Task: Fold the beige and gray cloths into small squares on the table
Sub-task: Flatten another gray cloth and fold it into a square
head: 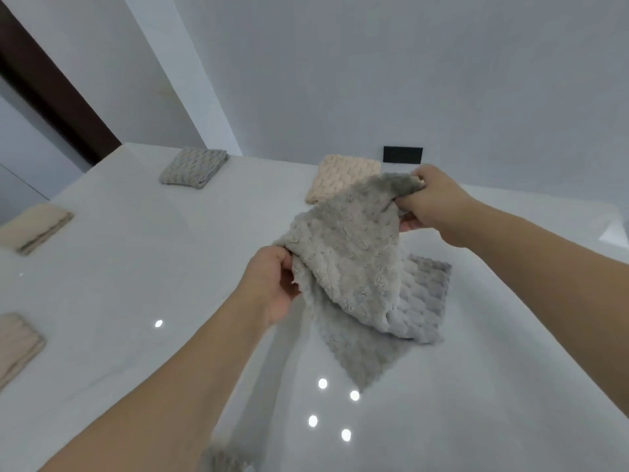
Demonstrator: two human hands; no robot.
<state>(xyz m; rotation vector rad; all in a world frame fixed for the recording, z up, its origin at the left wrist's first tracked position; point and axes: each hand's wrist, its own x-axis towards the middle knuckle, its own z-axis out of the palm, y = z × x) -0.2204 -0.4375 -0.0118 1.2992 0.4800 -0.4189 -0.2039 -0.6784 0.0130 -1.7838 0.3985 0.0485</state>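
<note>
Here, gray cloth [354,267] edge pinched by left hand [272,284], corner by right hand [432,202], above bare table [153,267].

Glossy white table [143,274], folded gray cloth [194,167], three folded beige cloths [340,177], unfolded gray cloth's [360,274] lower end touching

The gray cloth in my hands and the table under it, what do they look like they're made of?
Gray cloth: looks like plush microfiber or fleece, matte, with a fuzzy pile and a puffy quilted pattern; it drapes limply between the left hand and right hand. Table: a hard, glossy white surface that mirrors ceiling lights; stone, glass or laminate, I cannot tell.
</note>
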